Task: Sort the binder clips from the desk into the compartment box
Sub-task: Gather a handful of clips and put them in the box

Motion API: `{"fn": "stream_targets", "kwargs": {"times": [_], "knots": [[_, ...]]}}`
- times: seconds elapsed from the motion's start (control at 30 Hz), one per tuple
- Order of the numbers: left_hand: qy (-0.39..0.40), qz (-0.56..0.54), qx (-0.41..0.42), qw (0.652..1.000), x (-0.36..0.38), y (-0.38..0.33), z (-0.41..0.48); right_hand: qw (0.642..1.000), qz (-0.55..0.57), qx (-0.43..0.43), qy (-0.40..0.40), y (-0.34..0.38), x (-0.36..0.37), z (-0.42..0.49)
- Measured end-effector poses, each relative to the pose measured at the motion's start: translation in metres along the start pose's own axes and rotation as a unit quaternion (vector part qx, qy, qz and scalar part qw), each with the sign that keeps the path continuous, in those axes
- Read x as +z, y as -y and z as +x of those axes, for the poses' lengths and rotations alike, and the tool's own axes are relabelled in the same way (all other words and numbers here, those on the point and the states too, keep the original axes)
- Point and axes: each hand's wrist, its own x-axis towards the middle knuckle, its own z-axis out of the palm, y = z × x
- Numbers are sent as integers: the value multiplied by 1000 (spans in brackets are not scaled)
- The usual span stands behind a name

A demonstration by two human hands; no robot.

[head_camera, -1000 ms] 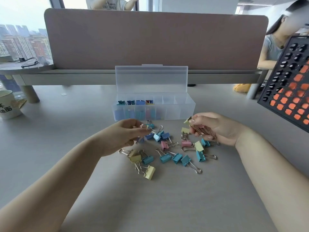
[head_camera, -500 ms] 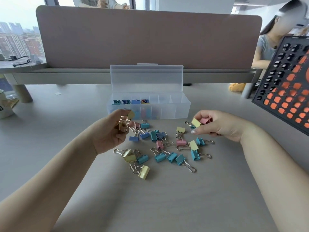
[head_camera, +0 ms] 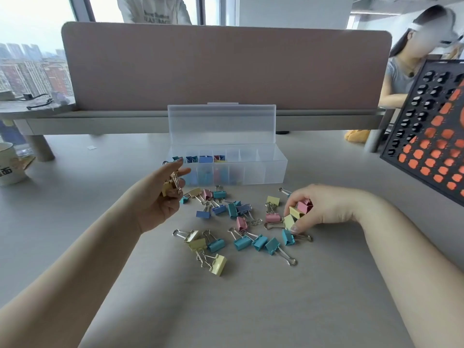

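L hand is up, thumb and fingers pinching a yellow clip w/ its wire handles sticking up and the forefinger stretched toward the box. R hand is down at the R edge of the loose clips, fingers curled round a pink clip and a second yellow clip. Its fingertips touch a third yellow clip lying on the desk.

The box sits straight ahead of both hands, just beyond the pile, lid standing open at the back, long axis running L-R across my view. Its L end is right by my L hand, w/ the forefinger tip at the front L corner. R hand is further off. The four L-most cells already hold clips, but I can't tell for sure which takes yellow.

I reckon L drops first: a short reach fwd over the front wall.

Vs 1 s back, L hand was low among the clips; now it's lifted w/ the yellow one. Vs half a sec back, R hand was raised off the desk; now it's down in the pile again
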Motion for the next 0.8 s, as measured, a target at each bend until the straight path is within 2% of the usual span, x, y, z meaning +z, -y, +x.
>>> {"fn": "stream_targets", "kwargs": {"times": [0.13,0.3,0.5,0.67,0.8], "knots": [[-7,-4,11,1000,-6,-4,-1,997,62,-3,-34,-2,-3,-1],[-20,-37,-14,999,-9,-7,-1,1000,-10,13,17,-4,-4,-3],[-29,-76,-60,995,-2,-6,-6,1000,8,-4,-7,0,3,5],[36,-58,-105,992,12,-1,-11,990,128,-35,-53,10,-2,2],[109,-60,-127,984,31,5,-19,968,231,-86,-48,31,0,-1]]}}
